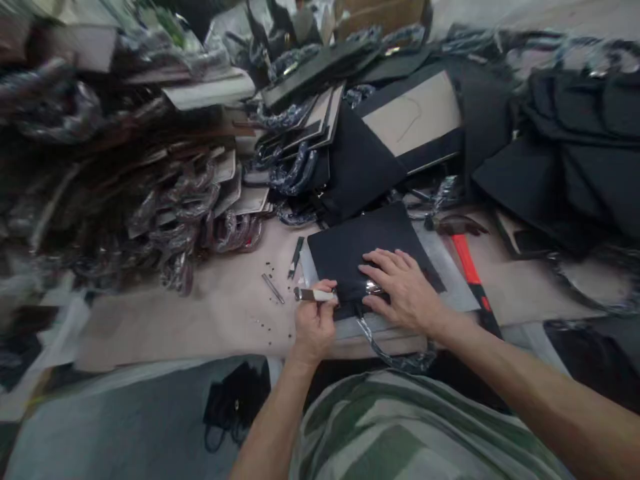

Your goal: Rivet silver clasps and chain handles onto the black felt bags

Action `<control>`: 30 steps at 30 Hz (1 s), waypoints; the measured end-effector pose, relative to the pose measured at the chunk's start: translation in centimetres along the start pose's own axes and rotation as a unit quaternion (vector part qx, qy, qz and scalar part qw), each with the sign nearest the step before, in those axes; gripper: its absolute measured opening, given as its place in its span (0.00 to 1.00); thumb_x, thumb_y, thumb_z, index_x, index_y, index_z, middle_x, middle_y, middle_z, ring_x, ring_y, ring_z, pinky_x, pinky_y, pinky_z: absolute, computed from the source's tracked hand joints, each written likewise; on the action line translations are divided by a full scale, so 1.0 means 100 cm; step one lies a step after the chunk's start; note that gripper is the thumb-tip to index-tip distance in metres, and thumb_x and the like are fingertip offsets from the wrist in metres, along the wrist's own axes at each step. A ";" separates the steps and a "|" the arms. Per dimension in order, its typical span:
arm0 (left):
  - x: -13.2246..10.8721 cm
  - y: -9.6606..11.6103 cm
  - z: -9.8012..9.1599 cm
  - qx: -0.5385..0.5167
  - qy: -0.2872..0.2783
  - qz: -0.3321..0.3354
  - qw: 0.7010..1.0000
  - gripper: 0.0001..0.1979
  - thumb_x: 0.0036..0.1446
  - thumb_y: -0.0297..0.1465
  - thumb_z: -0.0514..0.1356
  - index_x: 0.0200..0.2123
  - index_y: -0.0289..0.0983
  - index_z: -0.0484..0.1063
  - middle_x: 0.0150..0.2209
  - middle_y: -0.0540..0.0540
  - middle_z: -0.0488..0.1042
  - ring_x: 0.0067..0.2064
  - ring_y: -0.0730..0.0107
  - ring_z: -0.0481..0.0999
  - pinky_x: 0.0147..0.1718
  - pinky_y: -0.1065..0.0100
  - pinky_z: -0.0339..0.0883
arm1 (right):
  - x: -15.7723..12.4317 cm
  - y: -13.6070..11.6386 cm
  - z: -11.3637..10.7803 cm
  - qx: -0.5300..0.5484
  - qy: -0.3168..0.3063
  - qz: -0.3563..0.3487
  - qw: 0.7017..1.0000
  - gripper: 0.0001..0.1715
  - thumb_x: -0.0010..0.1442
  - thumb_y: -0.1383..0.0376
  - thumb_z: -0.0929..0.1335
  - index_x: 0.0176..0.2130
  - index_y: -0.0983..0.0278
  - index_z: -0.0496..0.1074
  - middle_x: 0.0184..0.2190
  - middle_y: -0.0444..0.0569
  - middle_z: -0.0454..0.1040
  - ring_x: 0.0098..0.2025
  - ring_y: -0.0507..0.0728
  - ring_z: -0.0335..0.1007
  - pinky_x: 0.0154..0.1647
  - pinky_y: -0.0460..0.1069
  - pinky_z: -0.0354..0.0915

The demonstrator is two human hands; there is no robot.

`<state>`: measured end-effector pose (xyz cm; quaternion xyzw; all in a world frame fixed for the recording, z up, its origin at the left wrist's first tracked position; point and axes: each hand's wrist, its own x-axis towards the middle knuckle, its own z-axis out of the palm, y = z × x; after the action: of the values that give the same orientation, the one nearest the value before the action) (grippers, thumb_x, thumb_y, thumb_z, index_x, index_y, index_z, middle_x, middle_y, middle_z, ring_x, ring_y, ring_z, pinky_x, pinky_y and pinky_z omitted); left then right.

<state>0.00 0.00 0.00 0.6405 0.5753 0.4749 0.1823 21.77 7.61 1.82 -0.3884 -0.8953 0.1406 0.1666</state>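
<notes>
A black flat bag panel (360, 247) lies on the bench in front of me. My right hand (400, 287) rests on it, fingers spread, beside a shiny metal fitting (373, 287). My left hand (316, 319) is closed at the panel's near left edge, around a short tool (313, 295) with a white body and a brown, metal-tipped end. Its exact kind is unclear. A plastic-wrapped handle (373, 341) curves from the panel towards my body.
Left of the panel lie a metal rod (273, 289), a dark slim tool (296, 257) and several tiny dark pieces. To the right is a hammer (467, 260) with a red and black handle. Brown bag parts (165, 193) and black bag parts (370, 167) are piled behind.
</notes>
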 end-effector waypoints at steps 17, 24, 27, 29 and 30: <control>0.001 0.002 0.005 0.042 0.017 0.046 0.998 0.04 0.67 0.28 0.53 0.42 0.38 0.68 0.44 0.41 0.79 0.48 0.65 0.80 0.49 0.62 0.74 | 0.000 0.000 -0.001 0.001 0.002 0.000 1.000 0.30 0.65 0.54 0.68 0.61 0.64 0.70 0.64 0.57 0.66 0.67 0.69 0.56 0.68 0.67 0.49; 0.005 0.006 0.007 0.050 -0.001 0.057 0.997 0.05 0.67 0.27 0.53 0.42 0.38 0.67 0.44 0.41 0.79 0.49 0.63 0.80 0.50 0.60 0.74 | 0.001 0.002 0.002 0.050 0.017 0.001 0.999 0.27 0.63 0.55 0.68 0.58 0.64 0.72 0.63 0.58 0.68 0.67 0.70 0.57 0.68 0.69 0.49; 0.006 0.007 0.007 0.037 -0.010 0.051 0.998 0.04 0.65 0.27 0.53 0.41 0.38 0.68 0.44 0.41 0.79 0.48 0.63 0.80 0.49 0.60 0.75 | 0.000 0.009 -0.005 0.136 0.066 0.011 0.988 0.23 0.64 0.54 0.67 0.54 0.63 0.73 0.58 0.57 0.72 0.63 0.67 0.64 0.65 0.66 0.57; 0.006 0.008 0.008 0.027 -0.011 0.047 0.998 0.05 0.64 0.26 0.54 0.41 0.38 0.68 0.44 0.42 0.79 0.47 0.63 0.80 0.49 0.61 0.75 | -0.007 0.016 -0.016 0.154 0.138 0.067 0.976 0.18 0.65 0.56 0.65 0.50 0.62 0.73 0.53 0.56 0.74 0.58 0.63 0.69 0.61 0.61 0.63; 0.006 0.008 0.008 0.023 -0.011 0.042 0.999 0.06 0.63 0.25 0.54 0.42 0.38 0.69 0.43 0.42 0.79 0.47 0.63 0.80 0.49 0.62 0.75 | -0.013 0.020 -0.024 0.132 0.171 0.108 0.970 0.16 0.65 0.57 0.65 0.48 0.63 0.73 0.50 0.57 0.75 0.55 0.63 0.70 0.59 0.60 0.65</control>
<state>1.03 0.59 0.44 0.6735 0.5565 0.4617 0.1537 24.85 8.27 2.93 -0.4757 -0.7797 0.2059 0.3512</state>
